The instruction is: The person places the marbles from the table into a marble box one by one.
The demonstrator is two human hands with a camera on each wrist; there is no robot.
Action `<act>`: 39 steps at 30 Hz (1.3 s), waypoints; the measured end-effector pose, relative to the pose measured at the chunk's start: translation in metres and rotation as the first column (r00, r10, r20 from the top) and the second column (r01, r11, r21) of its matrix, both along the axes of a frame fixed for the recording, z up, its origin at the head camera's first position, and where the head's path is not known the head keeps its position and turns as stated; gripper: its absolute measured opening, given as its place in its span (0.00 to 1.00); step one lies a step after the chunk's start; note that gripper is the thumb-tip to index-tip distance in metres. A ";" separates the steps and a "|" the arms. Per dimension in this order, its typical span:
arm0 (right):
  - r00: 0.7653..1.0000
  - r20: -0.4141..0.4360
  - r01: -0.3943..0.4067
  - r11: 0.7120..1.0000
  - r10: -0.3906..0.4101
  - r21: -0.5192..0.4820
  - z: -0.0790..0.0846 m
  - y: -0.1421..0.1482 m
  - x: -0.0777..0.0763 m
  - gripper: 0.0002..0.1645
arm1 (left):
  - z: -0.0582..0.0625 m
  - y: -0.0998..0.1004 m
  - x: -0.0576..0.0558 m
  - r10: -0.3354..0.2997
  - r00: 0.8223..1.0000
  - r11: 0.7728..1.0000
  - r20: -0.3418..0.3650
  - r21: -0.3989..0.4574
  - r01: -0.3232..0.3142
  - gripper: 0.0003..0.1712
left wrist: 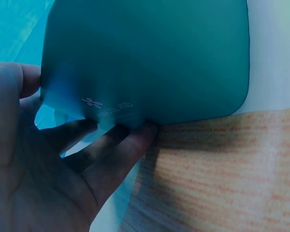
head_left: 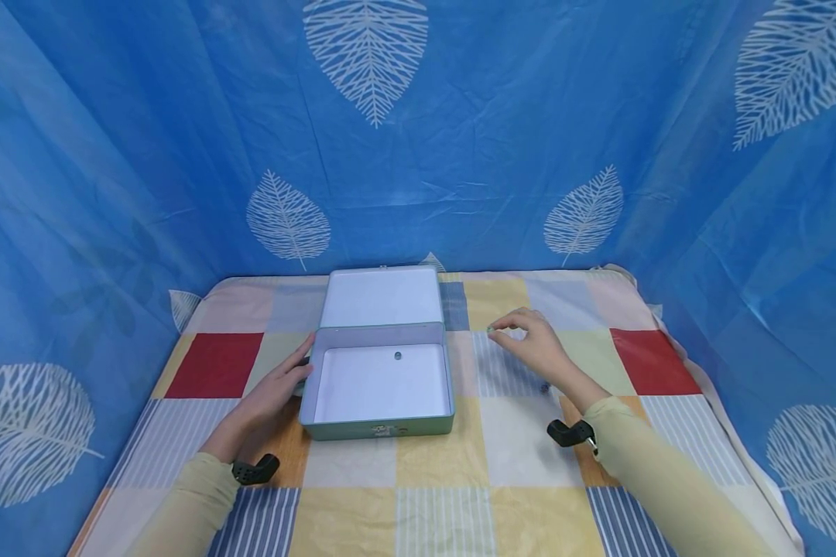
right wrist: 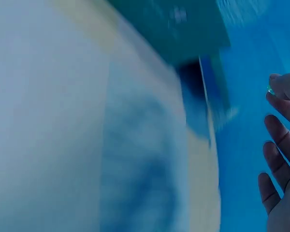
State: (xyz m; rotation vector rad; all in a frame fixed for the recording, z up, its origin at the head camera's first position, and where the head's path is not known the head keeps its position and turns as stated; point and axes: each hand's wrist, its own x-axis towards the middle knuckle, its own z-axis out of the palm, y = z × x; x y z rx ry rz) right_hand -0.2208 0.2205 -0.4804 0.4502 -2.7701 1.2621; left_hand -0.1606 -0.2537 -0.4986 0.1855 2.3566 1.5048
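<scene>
My right hand (head_left: 532, 340) is raised above the table to the right of the box, pinching a small greenish glass marble (head_left: 491, 330) between thumb and index fingertip. In the right wrist view the other fingers (right wrist: 280, 162) are spread apart, away from the marble. A green tin box (head_left: 376, 428) stands with its lid (head_left: 382, 298) hinged back. Inside, near the back wall, lies another marble (head_left: 398, 356). My left hand (head_left: 279, 387) touches the box's left side, its fairly straight fingers (left wrist: 118, 154) resting along the edge of the green wall.
A small dark round thing (head_left: 545, 387) lies on the table beneath my right wrist. The patchwork tablecloth (head_left: 439, 464) covers the table. Blue curtains (head_left: 460, 155) with white leaf prints close off the back and both sides.
</scene>
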 end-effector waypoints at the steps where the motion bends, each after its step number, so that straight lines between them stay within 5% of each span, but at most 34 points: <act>1: 1.000 -0.014 -0.021 1.000 0.021 0.000 0.002 -0.008 0.001 0.15 | 0.000 0.000 0.000 -0.001 1.000 1.000 0.002 0.001 0.001 0.35; 11: 0.981 -0.091 -0.164 0.984 0.170 0.067 0.011 -0.071 0.007 0.07 | -0.001 0.000 -0.002 -0.004 1.000 1.000 0.013 0.003 0.004 0.35; 20: 0.966 -0.122 -0.213 0.971 0.226 0.113 0.008 -0.093 0.006 0.10 | -0.002 -0.001 -0.003 -0.006 1.000 1.000 0.010 0.018 0.006 0.35; 30: 0.978 -0.098 -0.176 0.982 0.182 0.063 0.011 -0.077 0.007 0.14 | -0.001 -0.001 -0.003 0.002 1.000 1.000 0.000 -0.023 -0.002 0.35; 39: 0.992 -0.044 -0.120 0.993 0.120 0.020 0.012 -0.030 0.003 0.19 | 0.000 -0.003 -0.001 -0.020 0.999 0.999 -0.040 -0.049 0.018 0.35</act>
